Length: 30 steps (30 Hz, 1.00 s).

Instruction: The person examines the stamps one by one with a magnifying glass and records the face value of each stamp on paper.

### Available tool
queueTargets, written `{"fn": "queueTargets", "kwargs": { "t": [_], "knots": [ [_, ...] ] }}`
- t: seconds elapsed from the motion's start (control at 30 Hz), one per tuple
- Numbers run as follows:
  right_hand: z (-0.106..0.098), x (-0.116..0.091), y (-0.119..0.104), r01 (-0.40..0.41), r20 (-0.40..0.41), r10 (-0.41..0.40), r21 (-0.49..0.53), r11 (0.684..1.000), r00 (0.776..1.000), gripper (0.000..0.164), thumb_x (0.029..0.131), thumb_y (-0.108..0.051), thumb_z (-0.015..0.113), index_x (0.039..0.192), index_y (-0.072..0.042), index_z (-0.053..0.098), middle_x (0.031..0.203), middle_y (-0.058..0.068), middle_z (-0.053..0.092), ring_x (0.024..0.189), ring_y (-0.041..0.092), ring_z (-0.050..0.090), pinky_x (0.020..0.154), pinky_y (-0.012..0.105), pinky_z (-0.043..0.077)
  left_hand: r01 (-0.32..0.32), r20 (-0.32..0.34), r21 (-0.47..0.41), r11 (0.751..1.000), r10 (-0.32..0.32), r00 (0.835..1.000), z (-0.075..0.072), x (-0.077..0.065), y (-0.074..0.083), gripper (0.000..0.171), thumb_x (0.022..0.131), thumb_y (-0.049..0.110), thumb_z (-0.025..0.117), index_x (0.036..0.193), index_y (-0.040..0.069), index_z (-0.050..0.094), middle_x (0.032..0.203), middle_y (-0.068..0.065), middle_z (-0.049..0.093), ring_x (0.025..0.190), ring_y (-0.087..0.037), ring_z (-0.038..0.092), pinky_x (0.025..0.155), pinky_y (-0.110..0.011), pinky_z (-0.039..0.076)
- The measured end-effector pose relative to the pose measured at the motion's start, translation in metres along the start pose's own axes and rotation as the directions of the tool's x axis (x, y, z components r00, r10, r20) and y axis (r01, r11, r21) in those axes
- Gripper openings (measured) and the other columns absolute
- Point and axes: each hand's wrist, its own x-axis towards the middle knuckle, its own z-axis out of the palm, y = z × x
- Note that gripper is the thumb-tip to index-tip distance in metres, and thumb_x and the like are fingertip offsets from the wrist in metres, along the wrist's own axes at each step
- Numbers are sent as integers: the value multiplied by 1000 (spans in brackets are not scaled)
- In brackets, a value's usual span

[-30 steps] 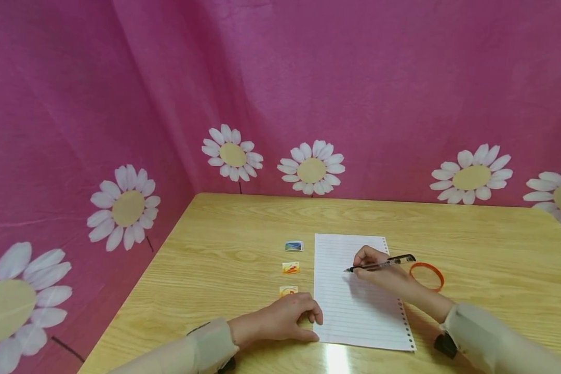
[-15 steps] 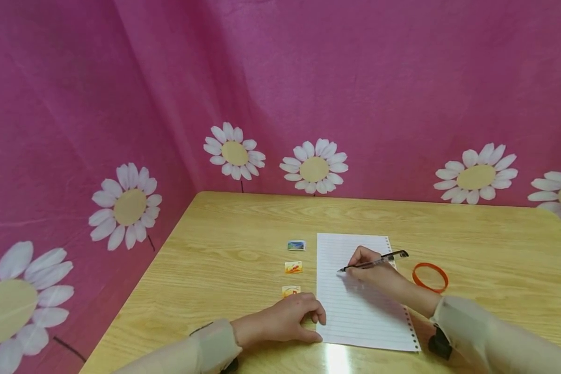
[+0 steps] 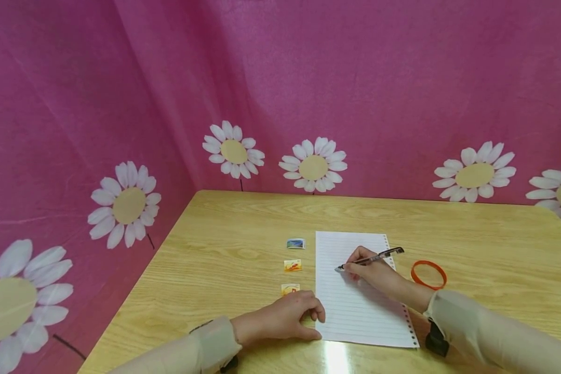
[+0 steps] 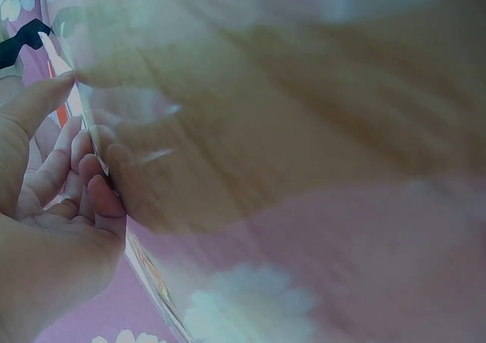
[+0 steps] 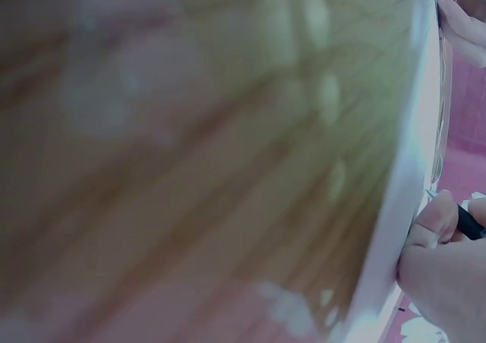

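In the head view my right hand [image 3: 376, 275] pinches a clear-barrelled gel pen [image 3: 371, 258] with a black cap on its back end. The pen's tip meets a lined, loose-leaf sheet of paper [image 3: 350, 311] at its upper left part. My left hand [image 3: 291, 315] rests on the table with relaxed fingers, its fingertips at the sheet's lower left edge. Just beyond that hand lies a yellow stamp-like card [image 3: 290, 288], partly covered by it. The right wrist view catches the pen's dark grip [image 5: 469, 223] between the fingers, low over the paper.
Farther back, left of the sheet, lie another small yellow card [image 3: 292, 265] and a blue-green one [image 3: 296, 243]. An orange-red ring [image 3: 413, 272] lies right of the paper. The wooden table [image 3: 234, 249] ends at a pink flowered cloth [image 3: 378, 93].
My right hand has moved a little left across the sheet with the pen, its tip shifting toward the left edge. The left hand stays in place on the table.
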Motion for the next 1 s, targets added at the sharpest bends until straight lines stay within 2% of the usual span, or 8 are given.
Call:
{"fn": "queueTargets", "kwargs": {
  "t": [0.4,0.67,0.9,1.0],
  "knots": [
    [-4,-2,1,-7,17,8,-37,999,1000,19,90,-9,63,88,5,51,70,-1,58,63,5,54,60,20,42,-3,-1,40,999,3,1000,0,0,4,20,84,24,77,98,15,66,90,8,55,84,4,44,79,-9,38],
    [-5,-4,3,-10,56,11,-11,1000,998,20,90,-8,64,89,7,50,72,-3,59,65,5,56,63,21,46,32,4,37,999,-33,999,1,0,7,20,84,24,78,98,16,66,88,9,53,83,3,43,78,-10,37],
    [-3,-3,3,-37,11,37,-13,999,999,16,90,-11,63,87,2,53,67,-5,57,64,4,54,62,20,43,30,7,37,999,-31,1000,2,-2,7,20,84,24,77,99,16,66,89,9,53,84,2,43,78,-10,37],
    [-2,2,0,-26,32,26,-14,1000,999,16,90,-9,62,86,2,51,68,-4,56,64,5,53,62,20,43,40,-8,33,999,-40,999,0,-4,5,20,85,25,77,99,17,66,90,9,54,85,2,44,79,-11,38]
  ]
}}
